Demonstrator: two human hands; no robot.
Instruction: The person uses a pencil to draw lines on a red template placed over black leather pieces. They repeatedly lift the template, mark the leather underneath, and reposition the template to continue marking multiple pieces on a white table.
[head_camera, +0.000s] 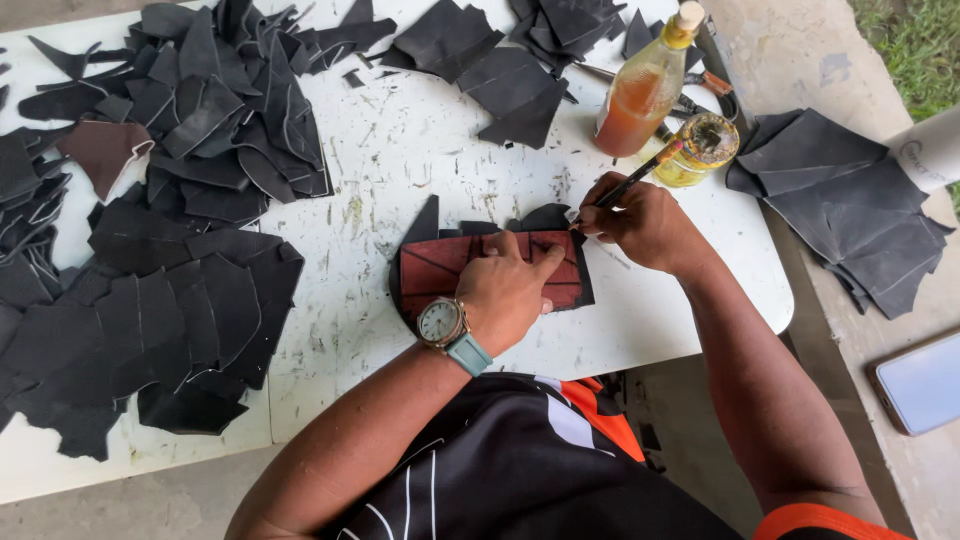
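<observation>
The red-brown template (440, 262) is a flat, roughly rectangular piece marked with dark scored lines. It lies on top of a black leather piece (545, 216) near the front edge of the white table (400, 150), directly ahead of the person. Black edges project past the template at its top and right side.

The left hand (508, 290) rests flat on the template, fingers extended and pressing down; a wristwatch (440, 322) sits on that wrist. The right hand (645, 222) is closed around a thin brush (632, 180), pinching it like a pen. The brush tip meets the upper right corner of the template.

Behind and to the right of the template stands a small open jar (703, 148) with a yellowish content. Just beside it, a clear bottle (645, 90) holds an orange-amber liquid and is closed with a pale stopper.

Left of the template, cut black leather pieces (190, 300) lie in overlapping heaps. More black pieces (510, 85) lie behind it. To the right, off the table, a stack of dark sheets (850, 200) rests on a concrete surface, and a phone (920, 380) lies nearer the person.
</observation>
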